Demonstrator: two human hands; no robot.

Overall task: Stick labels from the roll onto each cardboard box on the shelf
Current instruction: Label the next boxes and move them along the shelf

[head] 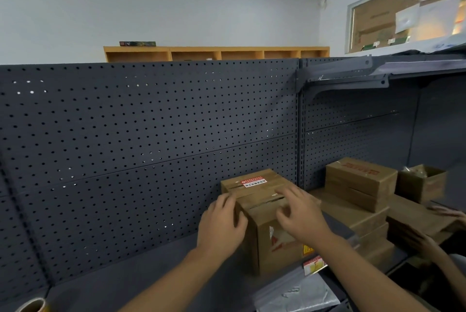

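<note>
Here, a brown cardboard box sealed with clear tape stands on the dark grey metal shelf, a red-and-white label stuck on its top at twelve o'clock. The left hand cups the box's nine o'clock edge, fingers curled round it. The right hand lies on top, fingers loosely spread, pressing. A tan roll sits at seven o'clock, well apart.
</note>
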